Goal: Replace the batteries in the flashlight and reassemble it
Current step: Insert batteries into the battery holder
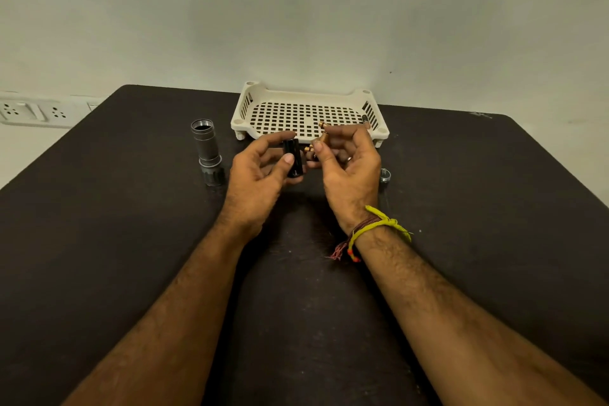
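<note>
Two bare forearms reach in from the bottom edge, where both are cut off, over a dark, scuffed worktop (131, 241). A person's right wrist carries a yellow and reddish thread band (369, 231).

His left hand (260, 175) holds a short black cylindrical battery holder (293, 157) upright between thumb and curled fingers; the thumb covers part of its side, and its lower end shows small openings that are hard to make out. Just beside it, the right hand (349, 165) pinches copper-coloured batteries (318, 142) in its fingertips. How many there are cannot be told, since the fingers hide most of them and only the metal tips show clearly.

Left of the hands, well apart from them, a grey metal flashlight body (206, 145) stands on the worktop with its open threaded end up; its dark lower end is blurred. Near the right hand lies a small silver ring-shaped part (385, 175), partly hidden behind the hand.

Behind the hands sits a cream perforated plastic tray (250, 99) against the pale wall. A small dark object (365, 119) rests at its right side, too small to identify. White wall sockets (36, 112) show at the left edge.
</note>
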